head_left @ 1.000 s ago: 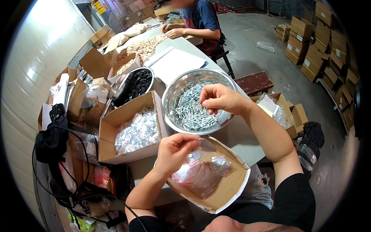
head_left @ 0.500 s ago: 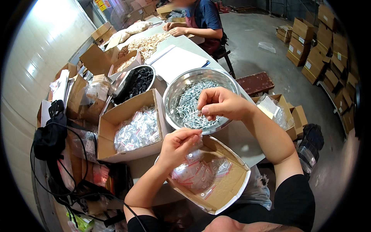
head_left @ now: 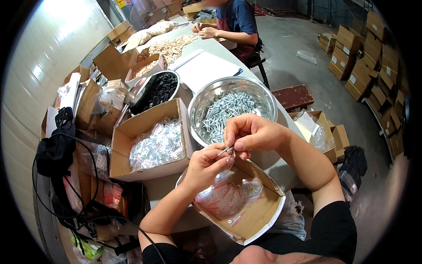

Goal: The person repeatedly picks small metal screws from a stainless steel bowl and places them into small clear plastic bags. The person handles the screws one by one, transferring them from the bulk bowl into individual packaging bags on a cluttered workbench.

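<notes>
My left hand (head_left: pixel 203 166) is closed in a pinch on a small clear plastic bag (head_left: pixel 224 176), which hangs partly hidden below the fingers. Fingertips of my right hand (head_left: pixel 259 135) grip a few silvery screws (head_left: pixel 226 151) and meet the left fingertips at the bag's top. Beneath both hands, a shallow cardboard box (head_left: pixel 263 215) holds several clear bags with red edges, some with small pale parts inside. Just beyond the right hand stands a steel bowl (head_left: pixel 266 99) heaped with loose screws (head_left: pixel 226 108).
To the left, a cardboard box (head_left: pixel 121 147) contains many filled bags; behind it is a metal basin of black parts (head_left: pixel 158 92). Papers (head_left: pixel 206 66) and wooden pieces (head_left: pixel 176 47) lie farther up the table, where a co-worker (head_left: pixel 239 26) sits. A brown stool (head_left: pixel 293 97) stands at right.
My right hand has come down and left from over the bowl to my left fingertips, and screws now show between the fingers. The left hand stays nearly in place.
</notes>
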Available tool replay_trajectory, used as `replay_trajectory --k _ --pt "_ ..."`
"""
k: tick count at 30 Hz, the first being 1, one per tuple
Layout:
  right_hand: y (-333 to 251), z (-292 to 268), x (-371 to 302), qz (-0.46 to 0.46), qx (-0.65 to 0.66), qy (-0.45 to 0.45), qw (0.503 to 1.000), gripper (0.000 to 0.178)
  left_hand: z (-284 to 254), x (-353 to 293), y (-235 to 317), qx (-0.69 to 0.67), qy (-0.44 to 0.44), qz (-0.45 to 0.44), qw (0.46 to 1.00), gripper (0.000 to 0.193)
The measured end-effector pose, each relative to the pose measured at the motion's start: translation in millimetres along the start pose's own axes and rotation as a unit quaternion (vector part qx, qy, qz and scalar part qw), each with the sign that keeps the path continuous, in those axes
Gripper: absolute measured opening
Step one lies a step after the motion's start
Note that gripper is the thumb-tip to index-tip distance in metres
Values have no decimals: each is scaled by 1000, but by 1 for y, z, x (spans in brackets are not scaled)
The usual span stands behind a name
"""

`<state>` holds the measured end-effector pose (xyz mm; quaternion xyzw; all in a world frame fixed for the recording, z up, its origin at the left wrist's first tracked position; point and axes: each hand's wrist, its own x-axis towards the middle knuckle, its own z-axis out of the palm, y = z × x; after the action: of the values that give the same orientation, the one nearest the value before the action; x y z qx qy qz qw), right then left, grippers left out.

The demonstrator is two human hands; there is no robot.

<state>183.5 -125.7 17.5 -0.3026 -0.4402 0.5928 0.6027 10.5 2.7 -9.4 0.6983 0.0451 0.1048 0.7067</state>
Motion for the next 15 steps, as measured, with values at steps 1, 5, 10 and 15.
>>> replay_trajectory --k 1,5,10,15 --pt "0 0 0 0 1 0 1000 13 0 -1 -1 3 -14 6 1000 10" --pt "2 1 1 -9 -8 -29 1000 13 -7 -6 2 -19 -61 -39 997 11" --pt "5 2 3 1 -48 -19 999 13 1 -2 8 -80 -75 -67 992 21" --pt "5 4 5 41 -176 -11 984 15 -4 -1 5 6 -108 -77 991 28"
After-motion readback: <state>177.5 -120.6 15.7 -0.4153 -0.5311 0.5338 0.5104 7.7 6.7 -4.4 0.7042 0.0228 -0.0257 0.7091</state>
